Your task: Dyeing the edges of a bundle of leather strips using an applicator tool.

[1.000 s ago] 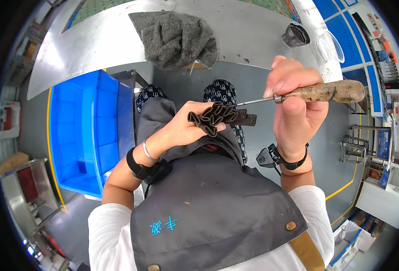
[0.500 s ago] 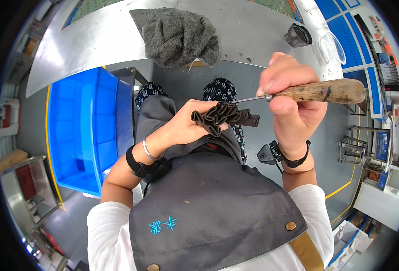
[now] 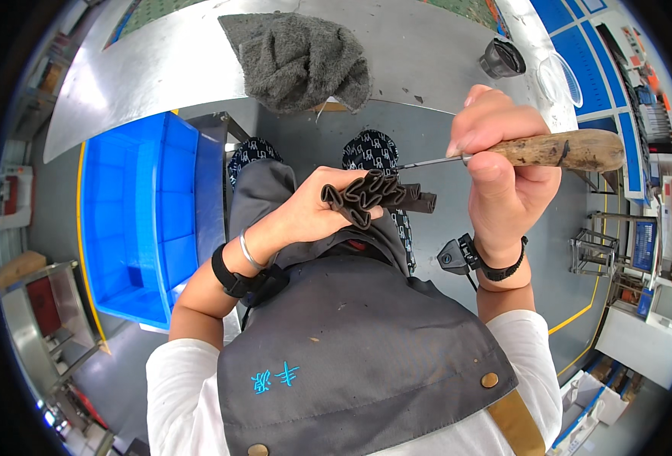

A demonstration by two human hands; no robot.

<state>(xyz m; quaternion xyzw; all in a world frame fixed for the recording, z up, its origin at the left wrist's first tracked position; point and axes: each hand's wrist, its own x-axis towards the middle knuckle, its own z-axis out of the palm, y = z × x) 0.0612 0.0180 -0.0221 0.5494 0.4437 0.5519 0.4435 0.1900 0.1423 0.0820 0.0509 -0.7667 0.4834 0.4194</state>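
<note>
Holding, left hand (image 3: 317, 199): one bundle (image 3: 378, 194) of dark, thin, pleated material. Fingers wrapped round it, partly hidden underneath; folded ends turned up, a flatter end projecting to the right. Such a grip probably serves to press the pleats together while leaving their edges in sight.

Location of bundle: in the air above the lap, short of the table's near edge. This position likely gives both hands room and a direct view from above.

Right hand (image 3: 507, 156): one tool with a worn wooden handle (image 3: 583, 150) and a slim metal shaft (image 3: 431, 162). Fingers and thumb pinch the front of the handle, close to the metal, presumably for fine control of the point. Shaft directed left, tip just beside the bundle's upper side; whether they touch cannot be told.

Table (image 3: 161, 68), metal: one grey cloth (image 3: 305, 64), crumpled, lying across the near edge, perhaps for easy reach. Toward the right edge, one black cup (image 3: 502, 59), tipped, and one clear dish (image 3: 560, 80), both well apart from the hands.

Below the near edge, left: one blue bin (image 3: 127, 220), its mouth facing up, seemingly within arm's reach.
</note>
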